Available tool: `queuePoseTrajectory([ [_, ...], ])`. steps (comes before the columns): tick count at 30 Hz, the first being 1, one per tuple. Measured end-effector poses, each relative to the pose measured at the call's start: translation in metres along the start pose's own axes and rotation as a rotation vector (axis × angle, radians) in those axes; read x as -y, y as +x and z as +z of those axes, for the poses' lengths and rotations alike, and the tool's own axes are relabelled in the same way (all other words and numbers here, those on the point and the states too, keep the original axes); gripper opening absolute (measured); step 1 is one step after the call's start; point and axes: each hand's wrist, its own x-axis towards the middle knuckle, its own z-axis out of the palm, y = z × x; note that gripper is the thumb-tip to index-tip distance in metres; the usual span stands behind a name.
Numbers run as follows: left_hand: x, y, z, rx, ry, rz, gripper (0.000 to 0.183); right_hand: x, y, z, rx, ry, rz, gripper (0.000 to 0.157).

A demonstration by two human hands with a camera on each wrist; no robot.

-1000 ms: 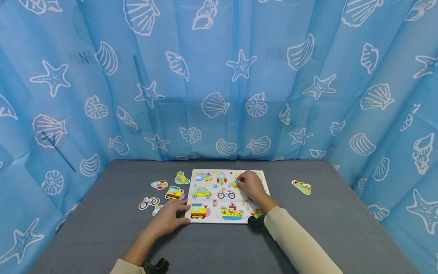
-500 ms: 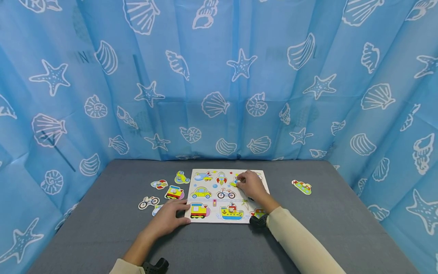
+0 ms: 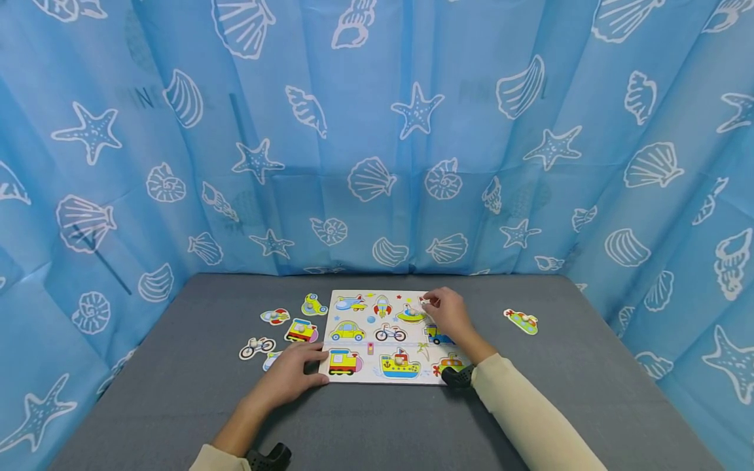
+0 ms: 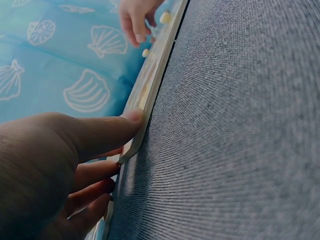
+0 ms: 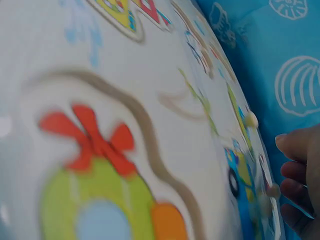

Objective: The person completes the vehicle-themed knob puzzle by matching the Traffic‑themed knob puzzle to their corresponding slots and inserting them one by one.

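Observation:
The white puzzle board lies on the table, printed with vehicles. My left hand holds its near left corner; in the left wrist view the thumb presses one edge, fingertips around the corner. A green and yellow flying saucer piece sits in its place near the top right, its knob bare. My right hand is just right of it, over the board's far right corner, partly hiding the picture there. In the right wrist view its fingers stand apart from the saucer knob and a blurred second knob.
Left of the board lie a loose rocket piece, a car piece, a train piece and a bicycle piece. Another piece is partly under my left hand. A submarine piece lies to the right. A blue curtain hangs behind.
My right hand has let go of the flying saucer piece and moved right, uncovering it and the blue truck. The left hand has stayed at the board's corner.

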Motion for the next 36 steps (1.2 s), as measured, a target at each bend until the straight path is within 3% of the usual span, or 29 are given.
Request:
queuePoseTrajectory([
  [14,-0.001,0.0,-0.002,0.002,0.009,-0.011,0.046,-0.035,0.006,-0.031,-0.054,-0.07,0.04,0.016],
  [36,-0.001,0.001,0.0,0.015,-0.004,-0.025,0.047,-0.097,-0.011,-0.078,-0.158,-0.196,0.139,0.016],
])
